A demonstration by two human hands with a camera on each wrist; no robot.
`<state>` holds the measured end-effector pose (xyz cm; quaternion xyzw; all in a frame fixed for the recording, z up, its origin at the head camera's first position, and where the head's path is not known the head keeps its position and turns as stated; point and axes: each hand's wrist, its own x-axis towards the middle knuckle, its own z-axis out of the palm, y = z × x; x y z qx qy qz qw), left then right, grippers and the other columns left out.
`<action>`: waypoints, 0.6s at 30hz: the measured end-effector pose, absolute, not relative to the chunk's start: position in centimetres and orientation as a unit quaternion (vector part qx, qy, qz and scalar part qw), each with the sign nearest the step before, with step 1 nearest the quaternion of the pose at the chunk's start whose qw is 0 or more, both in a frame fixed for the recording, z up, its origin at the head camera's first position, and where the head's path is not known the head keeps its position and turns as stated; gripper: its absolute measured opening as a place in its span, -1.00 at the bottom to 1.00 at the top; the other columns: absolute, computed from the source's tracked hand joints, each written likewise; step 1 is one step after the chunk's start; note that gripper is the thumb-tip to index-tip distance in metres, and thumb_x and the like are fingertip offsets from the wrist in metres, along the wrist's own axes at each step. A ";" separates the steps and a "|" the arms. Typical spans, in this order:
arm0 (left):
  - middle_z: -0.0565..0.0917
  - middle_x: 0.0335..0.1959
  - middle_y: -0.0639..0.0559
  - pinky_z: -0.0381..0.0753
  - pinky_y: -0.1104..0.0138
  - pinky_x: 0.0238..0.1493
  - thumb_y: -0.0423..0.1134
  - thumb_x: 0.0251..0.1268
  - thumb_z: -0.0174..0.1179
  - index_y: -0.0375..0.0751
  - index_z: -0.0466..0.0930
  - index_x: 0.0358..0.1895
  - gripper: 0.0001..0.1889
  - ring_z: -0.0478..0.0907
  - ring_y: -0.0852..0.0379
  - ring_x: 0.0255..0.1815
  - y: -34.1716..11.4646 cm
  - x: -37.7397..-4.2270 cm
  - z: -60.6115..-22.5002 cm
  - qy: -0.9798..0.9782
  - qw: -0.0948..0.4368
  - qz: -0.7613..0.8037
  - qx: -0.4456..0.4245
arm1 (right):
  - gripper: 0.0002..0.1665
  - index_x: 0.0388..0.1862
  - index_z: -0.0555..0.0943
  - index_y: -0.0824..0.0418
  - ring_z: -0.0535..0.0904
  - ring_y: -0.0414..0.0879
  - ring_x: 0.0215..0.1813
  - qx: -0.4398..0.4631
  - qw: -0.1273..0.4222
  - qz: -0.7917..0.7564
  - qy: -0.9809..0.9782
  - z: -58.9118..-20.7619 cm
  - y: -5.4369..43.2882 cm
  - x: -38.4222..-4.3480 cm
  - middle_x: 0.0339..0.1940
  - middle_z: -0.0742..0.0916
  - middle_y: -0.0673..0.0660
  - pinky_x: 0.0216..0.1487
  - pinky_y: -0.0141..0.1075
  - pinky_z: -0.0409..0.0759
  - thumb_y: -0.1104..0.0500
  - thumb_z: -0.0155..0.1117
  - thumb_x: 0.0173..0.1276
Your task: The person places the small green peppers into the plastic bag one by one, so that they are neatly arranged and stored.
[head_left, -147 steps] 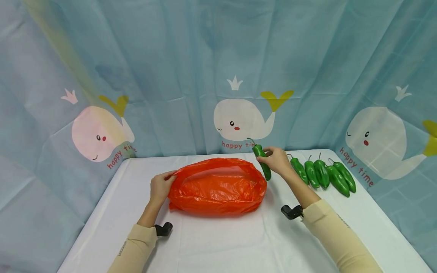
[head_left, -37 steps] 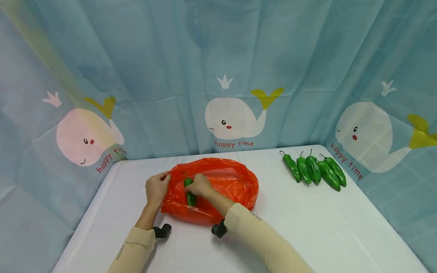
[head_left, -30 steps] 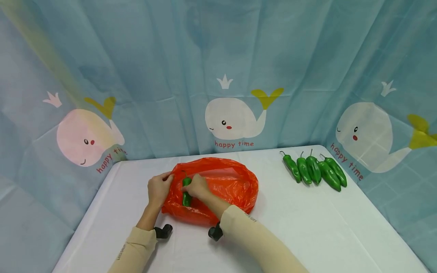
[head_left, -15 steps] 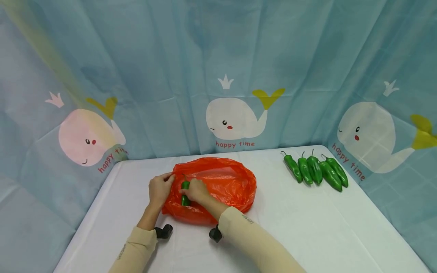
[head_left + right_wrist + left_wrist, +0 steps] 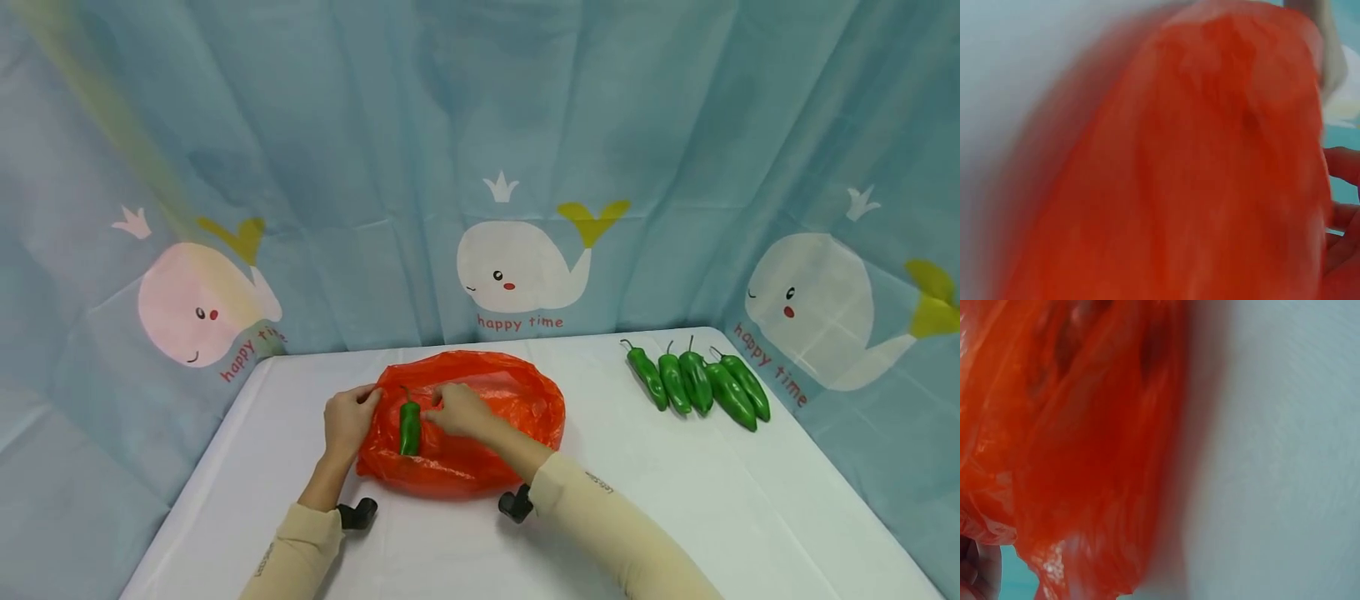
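Note:
An orange-red plastic bag (image 5: 495,417) lies wide-mouthed on the white table. My left hand (image 5: 349,422) pinches its left rim; in the left wrist view the bag (image 5: 1097,450) fills much of the picture. Inside, near the left end, rests a green pepper (image 5: 409,427) with its stem pointing away from me. Just right of that pepper my right hand (image 5: 463,412) hovers over the bag's mouth, thumb and forefinger apart and nothing between them. In the right wrist view those fingers (image 5: 1342,164) show at the right edge, beyond the blurred bag.
Several green peppers (image 5: 696,383) lie side by side at the table's back right. The white tabletop (image 5: 645,483) ends at a blue curtain (image 5: 375,167) printed with whales, which encloses the back and both sides. Each wrist wears a small black camera (image 5: 358,513).
My right hand carried a pepper from the right side into the bag, let go of it at the left end and drew back slightly right. My left hand stays at the rim.

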<state>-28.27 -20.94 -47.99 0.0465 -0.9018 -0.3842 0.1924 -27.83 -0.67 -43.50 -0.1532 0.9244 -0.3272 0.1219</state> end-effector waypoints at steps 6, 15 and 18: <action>0.75 -0.14 -0.28 0.66 -0.02 0.02 -0.20 0.36 0.20 -0.35 0.71 -0.04 -0.71 0.68 -0.23 -0.07 -21.2 -28.1 -48.0 -0.901 0.190 -0.387 0.051 | -0.59 0.02 0.63 0.24 0.55 -0.13 -0.34 -0.163 0.087 -0.305 0.934 -42.1 3.6 -27.9 -0.23 0.71 0.08 -0.34 -0.36 0.61 0.01 0.34 0.31; 0.75 -0.14 -0.28 0.68 -0.01 -0.02 -0.18 0.37 0.18 -0.36 0.71 -0.04 -0.69 0.68 -0.21 -0.11 -21.3 -28.0 -48.1 -0.899 0.195 -0.390 0.050 | -0.61 0.03 0.62 0.28 0.55 -0.06 -0.31 -0.138 0.000 -0.307 0.942 -40.6 10.1 -29.1 -0.26 0.70 0.14 -0.31 -0.31 0.64 0.07 0.31 0.34; 0.75 -0.15 -0.28 0.68 -0.01 -0.02 -0.18 0.36 0.19 -0.36 0.71 -0.04 -0.69 0.69 -0.21 -0.12 -21.2 -28.0 -48.1 -0.897 0.199 -0.392 0.050 | -0.61 0.05 0.62 0.27 0.58 -0.01 -0.22 -0.121 -0.023 -0.289 0.949 -40.1 11.8 -29.6 -0.18 0.71 0.19 -0.22 -0.24 0.69 0.07 0.30 0.34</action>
